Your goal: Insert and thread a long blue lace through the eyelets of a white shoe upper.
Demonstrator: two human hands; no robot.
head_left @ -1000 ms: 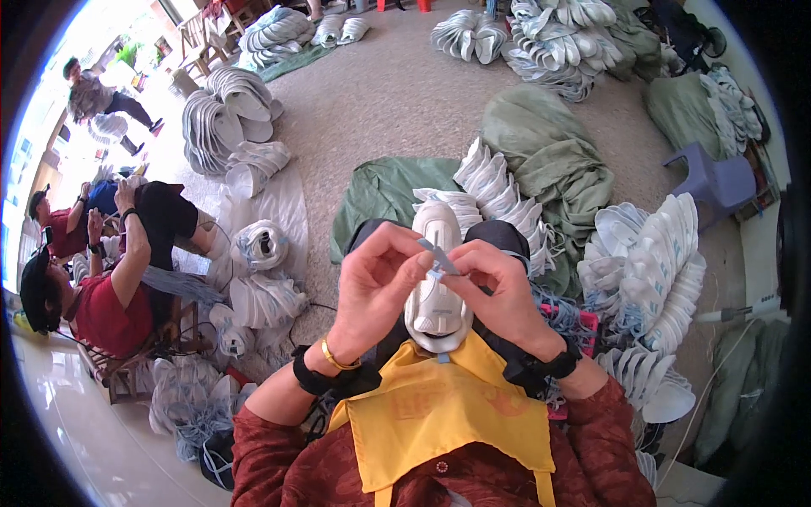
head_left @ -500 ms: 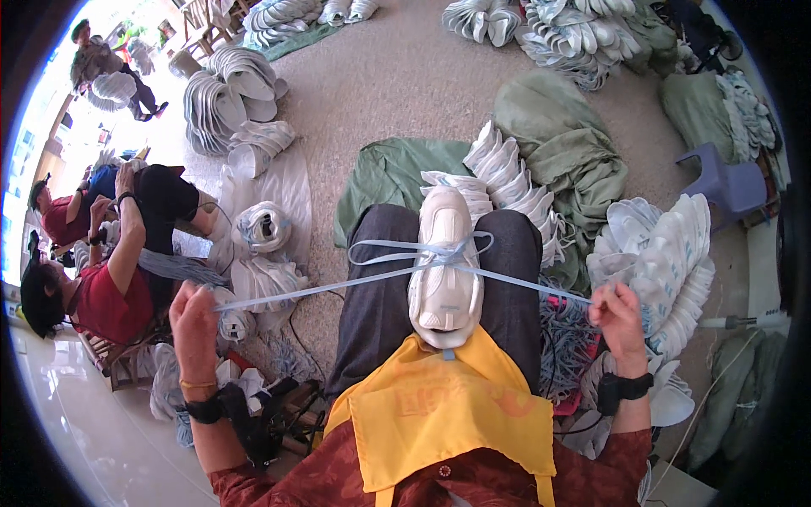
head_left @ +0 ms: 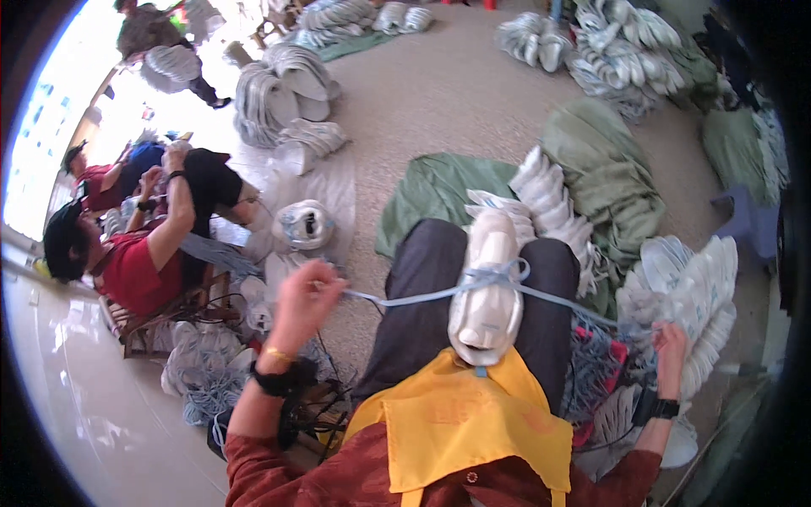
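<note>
A white shoe [head_left: 487,317] rests on my lap between my thighs, its heel opening toward me. A pale blue shoelace [head_left: 422,298] crosses its top, with a knot and a small loop on the right. My left hand [head_left: 310,296], left of the shoe, is closed on one lace end, which runs to the knot. Out to the right, my right hand [head_left: 670,342] has its fingers closed. The other lace end [head_left: 583,311] leads toward it, though the last stretch is hard to see against white shoe parts.
Stacked white shoe parts [head_left: 701,287] stand close by my right hand. Beside my right thigh lies a bundle of pale blue laces [head_left: 585,363]. Green cloths [head_left: 431,190] and more stacks lie ahead. Co-workers in red [head_left: 139,270] sit at left; a purple stool [head_left: 748,224] is at right.
My view has shifted, moving the scene rightward. The left loop of the lace no longer shows. My left hand is nearer the shoe; my right hand is farther out and lower.
</note>
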